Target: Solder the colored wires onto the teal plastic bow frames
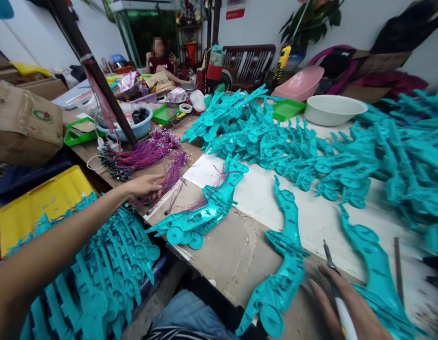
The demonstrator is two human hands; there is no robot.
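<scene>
My left hand (144,186) is over the edge of a bundle of thin red and blue wires (148,151), index finger stretched out and the other fingers loosely bent. Its thumb is hidden, and I see nothing held in it. A soldering iron (341,302) with a white handle is in my right hand (360,307), its metal tip pointing away from me. Left of that hand lies a curved turquoise plastic part (288,236) with round discs. Another turquoise part (373,255) lies beyond the right hand. Stacked turquoise parts (219,203) with wires on them lie right of my left hand.
A large heap of turquoise parts (261,132) covers the table's far side. More turquoise parts (98,269) fill a container at lower left, beside a yellow bin (45,198). A dark post (109,94) rises near the wires. A white basin (334,111) stands behind; a person sits farther back.
</scene>
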